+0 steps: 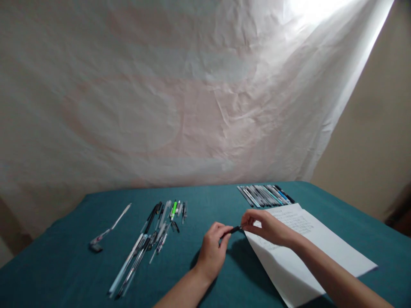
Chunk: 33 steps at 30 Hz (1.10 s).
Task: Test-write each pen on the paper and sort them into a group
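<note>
My left hand (212,248) is closed round a short stretch of a black pen (236,229), thumb and fingers pinching it above the cloth. At the pen's right end, the fingertips of my right hand (261,224) are pinched together. Any small part between those fingertips is too small to make out. My right forearm crosses over white sheets of paper (334,252) with handwritten lines on them. Left of my hands lies a loose spread of pens and pen parts (163,226), with a bright green piece (174,210) among them.
A neat row of pens (266,196) lies at the back right, beyond the paper. On the far left is a thin white stick-like item (111,229) with a dark end. Everything rests on a dark green tablecloth (73,273). A pale hanging sheet (160,94) stands behind.
</note>
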Each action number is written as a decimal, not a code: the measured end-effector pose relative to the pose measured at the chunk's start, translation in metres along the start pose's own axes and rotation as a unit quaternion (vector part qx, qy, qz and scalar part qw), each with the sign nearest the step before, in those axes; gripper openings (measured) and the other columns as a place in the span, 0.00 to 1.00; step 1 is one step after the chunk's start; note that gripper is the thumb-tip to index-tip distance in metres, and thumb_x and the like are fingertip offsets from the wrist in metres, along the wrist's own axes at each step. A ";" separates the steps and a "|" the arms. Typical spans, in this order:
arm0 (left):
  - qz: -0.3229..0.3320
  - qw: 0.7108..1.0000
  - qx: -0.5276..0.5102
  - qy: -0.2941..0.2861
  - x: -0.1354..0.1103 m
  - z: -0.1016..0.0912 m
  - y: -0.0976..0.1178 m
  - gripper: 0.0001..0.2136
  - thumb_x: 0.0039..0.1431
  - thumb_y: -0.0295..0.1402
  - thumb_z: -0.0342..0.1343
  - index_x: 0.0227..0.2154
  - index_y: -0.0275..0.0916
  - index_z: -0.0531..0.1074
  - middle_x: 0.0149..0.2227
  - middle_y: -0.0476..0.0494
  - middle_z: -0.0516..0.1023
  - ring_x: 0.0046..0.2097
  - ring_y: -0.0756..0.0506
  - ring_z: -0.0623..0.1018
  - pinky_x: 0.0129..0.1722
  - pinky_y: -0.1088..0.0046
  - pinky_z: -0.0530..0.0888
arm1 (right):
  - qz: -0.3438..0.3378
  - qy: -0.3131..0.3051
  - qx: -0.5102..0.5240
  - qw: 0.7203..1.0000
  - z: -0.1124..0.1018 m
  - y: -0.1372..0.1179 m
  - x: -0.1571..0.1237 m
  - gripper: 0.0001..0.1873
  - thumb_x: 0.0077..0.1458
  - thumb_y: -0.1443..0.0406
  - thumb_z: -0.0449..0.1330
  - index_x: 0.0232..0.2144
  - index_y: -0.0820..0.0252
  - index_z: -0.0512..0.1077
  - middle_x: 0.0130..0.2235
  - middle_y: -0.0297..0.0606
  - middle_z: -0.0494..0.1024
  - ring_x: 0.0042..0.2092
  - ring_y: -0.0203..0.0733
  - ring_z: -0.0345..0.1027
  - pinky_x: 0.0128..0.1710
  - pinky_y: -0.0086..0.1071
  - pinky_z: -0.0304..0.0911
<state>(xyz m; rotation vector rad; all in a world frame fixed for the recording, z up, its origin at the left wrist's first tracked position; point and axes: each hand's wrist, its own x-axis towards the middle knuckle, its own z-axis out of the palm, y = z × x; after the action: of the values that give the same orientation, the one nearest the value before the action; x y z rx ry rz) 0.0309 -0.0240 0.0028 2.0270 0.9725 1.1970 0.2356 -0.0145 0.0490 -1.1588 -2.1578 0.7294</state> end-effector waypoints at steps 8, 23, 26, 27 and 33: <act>0.004 1.000 0.008 -0.001 -0.001 0.000 -0.002 0.11 0.58 0.26 0.46 0.39 0.40 0.72 0.36 0.45 0.70 0.40 0.48 0.70 0.42 0.73 0.67 | 0.015 0.007 -0.079 0.997 0.008 -0.004 0.002 0.07 0.55 0.62 0.52 0.30 0.60 0.67 0.29 0.34 0.72 0.30 0.35 0.63 0.30 0.27 0.57; 0.007 1.000 0.018 0.002 0.000 0.002 0.000 0.11 0.57 0.26 0.46 0.39 0.41 0.72 0.36 0.45 0.71 0.39 0.48 0.71 0.41 0.73 0.67 | -0.013 -0.008 -0.063 0.998 0.003 0.003 -0.001 0.16 0.49 0.58 0.58 0.39 0.60 0.65 0.34 0.36 0.73 0.34 0.36 0.66 0.33 0.28 0.60; 0.011 1.000 0.018 -0.006 0.000 0.002 0.001 0.11 0.57 0.26 0.46 0.39 0.41 0.72 0.36 0.45 0.71 0.40 0.48 0.71 0.41 0.73 0.67 | -0.027 -0.003 -0.059 0.998 0.003 0.002 -0.001 0.09 0.53 0.61 0.54 0.33 0.60 0.68 0.32 0.35 0.73 0.33 0.35 0.66 0.33 0.27 0.60; 0.011 1.000 0.018 -0.009 0.000 0.001 0.002 0.11 0.57 0.26 0.46 0.39 0.41 0.72 0.36 0.45 0.71 0.40 0.48 0.71 0.41 0.73 0.67 | -0.026 -0.004 -0.064 0.998 0.004 0.002 0.000 0.08 0.54 0.61 0.53 0.32 0.60 0.68 0.31 0.35 0.73 0.33 0.35 0.66 0.33 0.27 0.59; 0.018 1.000 0.018 -0.014 0.000 0.001 0.002 0.11 0.58 0.27 0.46 0.39 0.41 0.72 0.35 0.45 0.71 0.39 0.48 0.71 0.41 0.72 0.68 | 0.023 -0.001 -0.167 0.986 0.011 0.005 0.002 0.19 0.58 0.58 0.46 0.23 0.62 0.69 0.24 0.35 0.72 0.26 0.34 0.63 0.28 0.27 0.55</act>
<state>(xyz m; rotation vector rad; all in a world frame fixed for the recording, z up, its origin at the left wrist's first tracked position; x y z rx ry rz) 0.0323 -0.0257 0.0040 2.0920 0.9547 1.1754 0.2298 -0.0119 0.0386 -1.3780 -2.3218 0.3939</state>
